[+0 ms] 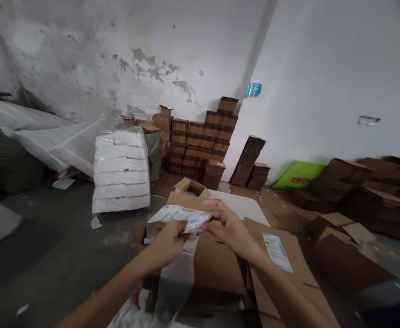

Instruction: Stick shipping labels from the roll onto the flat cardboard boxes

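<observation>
Holding: both hands hold one paper label [179,215] up in the air, above the brown boxes.
Label: it is white with small print, a bit blurry, and it bends over at the left end.
Left hand [167,246]: it is closed on the near edge of the label, fingers curled tight.
Right hand [229,228]: its fingers pinch the right end of the label, thumb and fingertips pressed together on the paper.
Backing strip [177,278]: a long shiny strip hangs down from the label, between the two arms.
Box under the hands [217,269]: flat brown cardboard lies just below the hands.
Box with sticker [299,269]: to the right is another flat brown box, with a white shipping sticker [277,251] stuck on top.
Small open box [191,187]: it sits just behind the hands, flaps up.
White sheet [244,207]: it lies flat beside the small open box.
White bundle [121,171]: a tall wrapped stack stands on the floor to the left, well apart from the hands.
Brown stacks [203,141]: many folded boxes are piled against the back wall.
Green bag [299,175]: it leans low by the right wall.
Loose boxes [357,191]: more brown cardboard lies in a heap on the right.
Floor [49,255]: grey and dusty, with small paper scraps.
</observation>
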{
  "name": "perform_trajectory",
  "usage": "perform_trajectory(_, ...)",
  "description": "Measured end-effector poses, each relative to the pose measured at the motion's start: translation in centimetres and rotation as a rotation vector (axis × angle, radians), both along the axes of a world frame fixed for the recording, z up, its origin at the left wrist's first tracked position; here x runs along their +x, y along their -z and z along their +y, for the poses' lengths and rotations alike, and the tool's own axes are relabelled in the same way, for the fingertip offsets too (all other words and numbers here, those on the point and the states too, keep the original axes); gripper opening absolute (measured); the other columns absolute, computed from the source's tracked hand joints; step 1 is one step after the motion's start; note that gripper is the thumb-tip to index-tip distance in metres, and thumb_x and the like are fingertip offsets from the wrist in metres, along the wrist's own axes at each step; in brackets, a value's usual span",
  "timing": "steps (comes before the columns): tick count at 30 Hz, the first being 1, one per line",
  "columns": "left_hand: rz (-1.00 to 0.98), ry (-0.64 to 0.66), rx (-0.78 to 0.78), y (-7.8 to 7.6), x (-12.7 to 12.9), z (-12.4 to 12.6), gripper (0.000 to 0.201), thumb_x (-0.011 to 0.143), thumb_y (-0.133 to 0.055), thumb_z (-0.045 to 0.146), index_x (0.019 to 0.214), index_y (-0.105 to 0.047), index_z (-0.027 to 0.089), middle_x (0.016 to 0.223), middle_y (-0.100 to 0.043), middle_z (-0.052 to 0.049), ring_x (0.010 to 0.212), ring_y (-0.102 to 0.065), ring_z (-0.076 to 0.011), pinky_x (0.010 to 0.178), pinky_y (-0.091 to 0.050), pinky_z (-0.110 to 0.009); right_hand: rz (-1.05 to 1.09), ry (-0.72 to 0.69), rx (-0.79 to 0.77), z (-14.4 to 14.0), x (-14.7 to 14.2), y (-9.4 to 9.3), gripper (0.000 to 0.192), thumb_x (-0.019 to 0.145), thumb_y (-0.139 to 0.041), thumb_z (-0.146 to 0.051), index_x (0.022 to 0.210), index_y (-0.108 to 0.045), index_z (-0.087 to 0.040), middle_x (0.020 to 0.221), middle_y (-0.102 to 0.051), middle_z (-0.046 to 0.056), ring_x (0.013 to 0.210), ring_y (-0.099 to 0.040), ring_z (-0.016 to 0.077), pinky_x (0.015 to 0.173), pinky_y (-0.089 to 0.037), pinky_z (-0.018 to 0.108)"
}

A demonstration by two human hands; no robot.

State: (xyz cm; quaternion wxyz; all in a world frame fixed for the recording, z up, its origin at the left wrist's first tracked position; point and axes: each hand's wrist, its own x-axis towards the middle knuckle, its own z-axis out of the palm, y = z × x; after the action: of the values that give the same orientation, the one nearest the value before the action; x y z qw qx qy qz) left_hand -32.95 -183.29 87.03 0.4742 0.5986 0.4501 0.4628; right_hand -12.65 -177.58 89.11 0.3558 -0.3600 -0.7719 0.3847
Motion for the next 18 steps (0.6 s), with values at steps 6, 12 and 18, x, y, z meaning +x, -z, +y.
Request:
perform_trajectory(6, -0.758, -0.214, -0.566, -0.9, -1.2, -0.7, 0.028, 0.088, -0.046, 0.028, 0.097, -0.065, 0.008, 0.079, -0.07, -0.009, 0.069, -0.065, -0.0187, 0.066, -0.052, -0.029, -0.14, 0.016, 0.3, -2.8, -5.4, -0.1, 0.015, 0.082, -0.057, -0.019, 0.096, -0.062, -0.023, 0.092, -0.066, 0.001, 0.089, -0.059, 0.0154, 0.081, -0.045, 0.029)
perform_trajectory(12, -0.883, -0.753, -0.393, 2.4, -7.2, 1.4, 0.02, 0.09, -0.037, 0.009, 0.091, -0.057, 0.012, 0.071, -0.066, -0.003, 0.063, -0.065, -0.0128, 0.061, -0.053, -0.022, 0.126, 0.005, 0.287, 0.7, -3.9, -2.6, 0.016, 0.089, -0.047, -0.034, 0.084, -0.054, -0.02, 0.081, -0.055, 0.001, 0.075, -0.052, 0.0126, 0.069, -0.042, 0.025)
perform_trajectory(18, -0.753, -0.589, -0.427, 4.4, -8.2, 0.6, 0.015, 0.082, -0.056, 0.012, 0.095, -0.062, 0.011, 0.08, -0.07, -0.007, 0.067, -0.065, -0.0171, 0.063, -0.053, -0.027, -0.371, 0.405, 0.171, 7.9, -3.2, 3.0, 0.028, 0.076, -0.057, -0.042, 0.087, -0.058, -0.016, 0.088, -0.062, 0.006, 0.084, -0.056, 0.0198, 0.077, -0.044, 0.031)
